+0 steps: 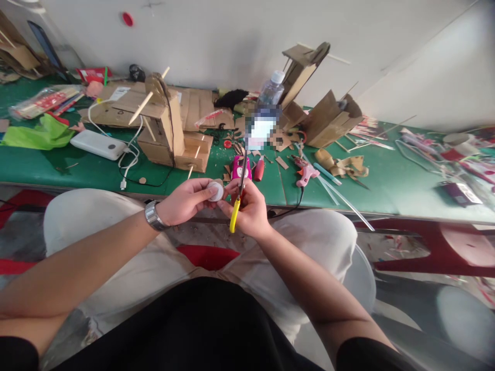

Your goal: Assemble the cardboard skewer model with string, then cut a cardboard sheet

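My left hand [189,200], with a metal watch at its wrist, pinches a small round white disc [216,191] between thumb and fingers. A bit of brown material shows behind the disc's upper edge. Close beside it, my right hand [249,208] is closed around a pair of scissors [234,215] with a yellow handle. The dark blades point up and away from me, and the fingertips of this hand come close to the disc. Both hands are above my lap at the front edge of the green table [216,154].
A cardboard model with wooden sticks [162,129] stands behind my left hand, near a white power bank [98,144] with a cable. A pink glue gun [306,174], a clear bottle [271,90], another cardboard structure [301,72] and a paper bag [332,118] are toward the right.
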`<state>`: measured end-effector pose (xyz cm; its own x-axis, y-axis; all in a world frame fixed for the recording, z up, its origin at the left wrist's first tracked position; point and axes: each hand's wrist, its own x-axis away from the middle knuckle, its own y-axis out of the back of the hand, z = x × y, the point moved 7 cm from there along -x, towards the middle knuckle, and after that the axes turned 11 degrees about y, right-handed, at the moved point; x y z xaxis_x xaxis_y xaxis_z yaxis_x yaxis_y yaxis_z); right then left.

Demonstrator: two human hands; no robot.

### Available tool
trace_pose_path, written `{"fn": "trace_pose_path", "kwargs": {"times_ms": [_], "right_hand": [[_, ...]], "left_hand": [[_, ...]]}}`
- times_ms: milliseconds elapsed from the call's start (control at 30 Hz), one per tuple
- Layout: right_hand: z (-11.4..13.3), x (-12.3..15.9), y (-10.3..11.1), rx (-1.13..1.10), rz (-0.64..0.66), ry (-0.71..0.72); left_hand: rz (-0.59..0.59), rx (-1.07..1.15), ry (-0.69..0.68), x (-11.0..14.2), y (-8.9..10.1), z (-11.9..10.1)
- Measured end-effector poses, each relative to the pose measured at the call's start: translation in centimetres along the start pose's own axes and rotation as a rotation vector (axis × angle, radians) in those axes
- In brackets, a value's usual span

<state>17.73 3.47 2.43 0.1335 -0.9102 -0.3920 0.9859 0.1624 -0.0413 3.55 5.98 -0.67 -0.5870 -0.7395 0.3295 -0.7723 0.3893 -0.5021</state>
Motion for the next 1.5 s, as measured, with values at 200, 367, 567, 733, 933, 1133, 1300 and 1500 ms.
{"fn": "trace_pose_path", "kwargs": {"times_ms": [200, 367, 567, 733, 933, 1133, 1300, 1500], "right_hand": [[0.3, -0.2, -0.4, -0.056, 0.024, -0.058], [-0.1, -0.1, -0.5, -0.059, 0.015, -0.103], [-0.8, 0.1, -0.9, -0.057, 0.157, -0.098], [-0.7, 0.3, -1.3, 0.118, 0.329, -0.064], [-0.4, 0.4, -1.7, 0.248, 0.463, 0.04], [-0.1, 0.2, -1.9, 0.404, 0.511, 0.132], [0.2, 0.4, -1.8, 0.557, 0.56, 0.178], [0.1, 0.4, -1.5, 0.585, 0.522, 0.176]], "left_hand": [[0.019, -0.077, -0.008, 0.3, -0.1, -0.3], [0.011, -0.208, 0.0, 0.3, 0.3, -0.5], [0.116, -0.474, -0.046, 1.0, -0.5, -2.0], [0.229, -0.61, -0.034, 1.8, -1.2, -2.3], [0.264, -0.701, -0.067, 1.8, -1.1, -2.4], [0.323, -0.695, 0.005, 1.7, -0.9, -1.4], [0.335, -0.615, 0.121, 1.6, -0.9, -0.5], [0.333, -0.554, 0.082, 1.6, -1.3, -0.7]]}}
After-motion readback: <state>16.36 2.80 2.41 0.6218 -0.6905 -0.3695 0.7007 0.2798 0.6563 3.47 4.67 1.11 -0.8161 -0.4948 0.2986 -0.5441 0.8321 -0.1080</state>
